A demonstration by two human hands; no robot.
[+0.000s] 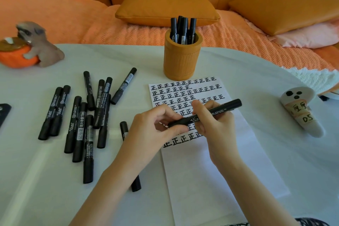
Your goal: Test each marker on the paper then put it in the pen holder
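1. Marker (227,106): a slim black barrel with small pale print, held slanting low over the paper (211,170), which carries rows of black test characters.
2. The left hand (156,126) pinches its lower left end; the right hand (214,124) curls round its middle.
3. The tan pen holder (180,62), already holding several markers, stands at the paper's far edge.
4. Loose markers (80,130) lie to the left.

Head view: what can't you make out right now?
- Marker, near end: covered by the left hand; cap on or off unclear.
- Paper, middle rows: behind the left hand and right hand.
- Pen holder: stored markers overlap; count unclear.
- Dark object: cut off by left edge.
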